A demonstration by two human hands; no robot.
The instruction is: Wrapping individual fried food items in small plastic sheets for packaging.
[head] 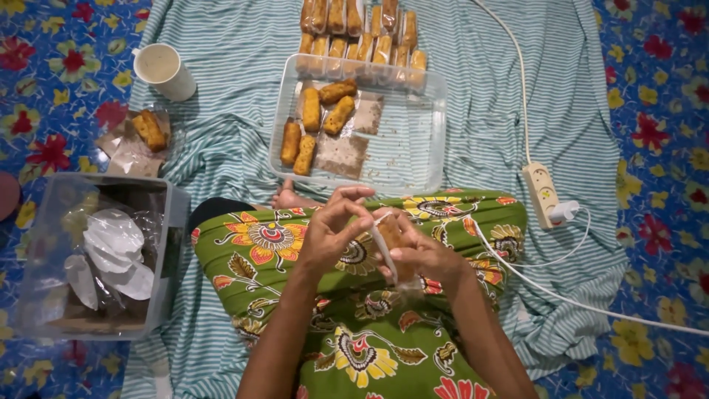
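Roll (391,236) in clear wrap, pinched btwn both hands over lap; left hand (332,233) & right hand (425,255) both grasping it, tray (413,140) far.

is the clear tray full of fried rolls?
No: the tray holds only five loose rolls at its left, a row of wrapped ones along its far edge, and bare bottom elsewhere.

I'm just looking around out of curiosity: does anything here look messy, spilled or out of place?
Mostly tidy. Crumbs dirty the brown paper sheets in the clear tray, and two fried rolls lie apart on a wrapper by the cup. The white cable trails across the person's lap.
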